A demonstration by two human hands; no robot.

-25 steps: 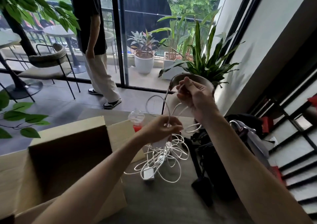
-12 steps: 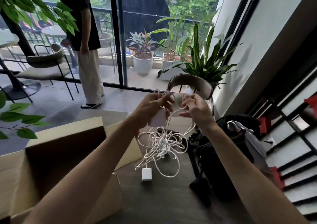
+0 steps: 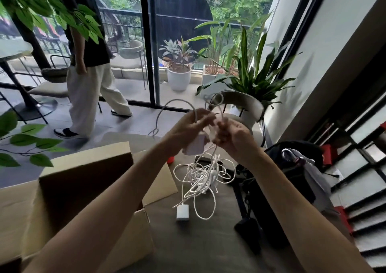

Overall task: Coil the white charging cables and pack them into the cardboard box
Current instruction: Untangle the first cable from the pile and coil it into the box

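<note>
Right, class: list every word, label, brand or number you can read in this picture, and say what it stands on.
None can be read. The cardboard box is plain brown, the white charging cables and the charger plug show no marking, and the red items on the right shelves are too blurred to tell.
</note>
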